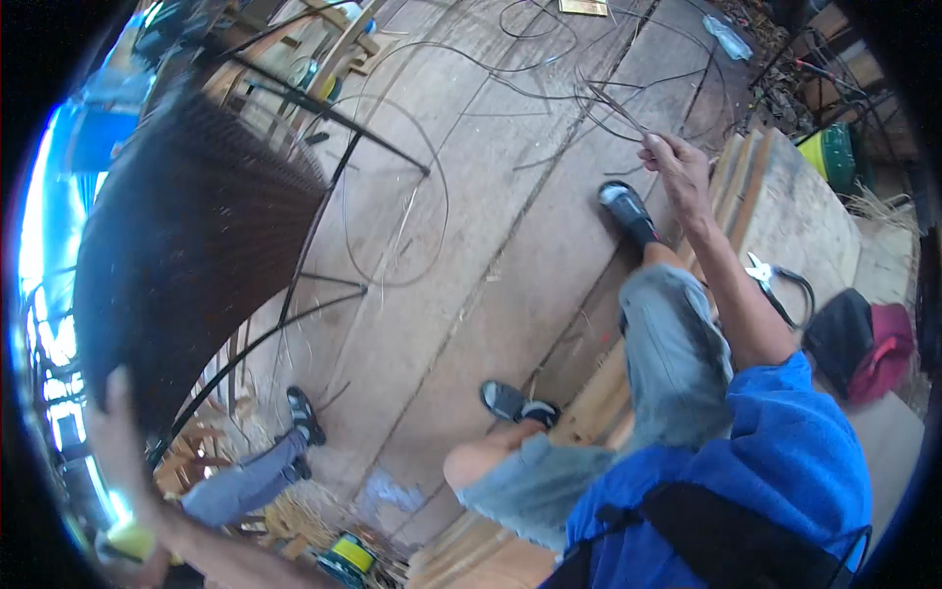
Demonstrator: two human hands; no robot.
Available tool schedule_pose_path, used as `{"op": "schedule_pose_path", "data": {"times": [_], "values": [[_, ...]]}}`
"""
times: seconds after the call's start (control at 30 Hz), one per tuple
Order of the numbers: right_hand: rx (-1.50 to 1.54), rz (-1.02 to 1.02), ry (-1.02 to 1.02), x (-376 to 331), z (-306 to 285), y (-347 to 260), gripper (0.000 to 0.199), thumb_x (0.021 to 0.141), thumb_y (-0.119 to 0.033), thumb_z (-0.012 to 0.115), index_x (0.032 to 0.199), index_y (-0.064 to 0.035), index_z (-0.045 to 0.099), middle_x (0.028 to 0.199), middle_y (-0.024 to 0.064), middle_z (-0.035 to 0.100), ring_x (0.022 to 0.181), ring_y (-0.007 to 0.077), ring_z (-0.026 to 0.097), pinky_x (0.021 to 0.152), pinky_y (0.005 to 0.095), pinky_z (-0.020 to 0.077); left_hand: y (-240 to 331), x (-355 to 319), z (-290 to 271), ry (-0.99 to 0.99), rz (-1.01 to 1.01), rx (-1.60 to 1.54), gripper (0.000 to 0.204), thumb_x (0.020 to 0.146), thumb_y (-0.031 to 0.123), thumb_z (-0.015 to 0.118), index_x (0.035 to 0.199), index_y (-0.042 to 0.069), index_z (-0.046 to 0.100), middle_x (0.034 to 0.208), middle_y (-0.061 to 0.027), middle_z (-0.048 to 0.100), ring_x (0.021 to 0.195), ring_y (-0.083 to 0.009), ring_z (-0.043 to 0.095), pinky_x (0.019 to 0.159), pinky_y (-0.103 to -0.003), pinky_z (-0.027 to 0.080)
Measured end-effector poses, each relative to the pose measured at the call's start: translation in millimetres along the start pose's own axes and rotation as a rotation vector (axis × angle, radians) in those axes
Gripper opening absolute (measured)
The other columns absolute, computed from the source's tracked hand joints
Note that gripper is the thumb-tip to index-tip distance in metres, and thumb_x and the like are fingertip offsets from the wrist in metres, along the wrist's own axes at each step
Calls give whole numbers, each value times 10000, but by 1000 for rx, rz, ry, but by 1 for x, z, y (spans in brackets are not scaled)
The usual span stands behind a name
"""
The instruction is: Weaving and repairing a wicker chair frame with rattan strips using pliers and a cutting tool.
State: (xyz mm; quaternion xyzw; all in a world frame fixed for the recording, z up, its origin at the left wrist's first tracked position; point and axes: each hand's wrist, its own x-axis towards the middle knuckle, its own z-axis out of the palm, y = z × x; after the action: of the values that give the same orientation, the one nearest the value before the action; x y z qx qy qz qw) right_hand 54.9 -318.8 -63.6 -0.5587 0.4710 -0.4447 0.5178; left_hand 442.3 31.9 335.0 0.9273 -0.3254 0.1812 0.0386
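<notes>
My right hand (pixel 675 165) is closed, its thumb and fingers pinching thin brown weaving strands (pixel 618 108). Long loops of strand trail from there across the floor. To the left stands a dark brown woven chair (pixel 216 216) on a thin black metal frame, its outer side smeared by motion. My left hand (pixel 116 422) is at the lower left edge of the weave and seems to touch it. Blur hides how those fingers are set.
Wide boards (pixel 471 245) make up the floor. On my right, stacked wood (pixel 800 206) carries pliers (pixel 775 285) and a black and maroon cloth cap (pixel 863 344). Green and yellow spools (pixel 348 560) lie about. Another person's grey-trousered leg (pixel 245 486) is at lower left.
</notes>
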Motion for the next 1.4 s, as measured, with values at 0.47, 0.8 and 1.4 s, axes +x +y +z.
{"op": "schedule_pose_path", "data": {"times": [0.47,0.8,1.4], "values": [[-120,-285,29,-152,-206,-120,235,905,-182,566,938,32,656,794,48,636,710,99,594,662,221,485,125,-453,135,-129,537,-193,712,653,213,717,1296,102,433,1373,-147,371,1305,-361,310,1018,-574,228],[-211,-594,-792,-269,-98,-117,115,845,-131,604,851,-17,618,870,128,635,853,278,617,748,359,503,147,-491,174,-369,526,-193,600,718,144,606,1293,147,435,1383,-148,326,1312,-393,256,1006,-602,235],[-1057,-328,-310,-118,-255,26,526,813,-344,625,1222,-39,503,1220,205,508,1169,355,442,995,403,352,178,-339,91,169,150,-475,187,917,108,448,990,17,595,860,-124,637,826,-235,620,777,-330,484]]}}
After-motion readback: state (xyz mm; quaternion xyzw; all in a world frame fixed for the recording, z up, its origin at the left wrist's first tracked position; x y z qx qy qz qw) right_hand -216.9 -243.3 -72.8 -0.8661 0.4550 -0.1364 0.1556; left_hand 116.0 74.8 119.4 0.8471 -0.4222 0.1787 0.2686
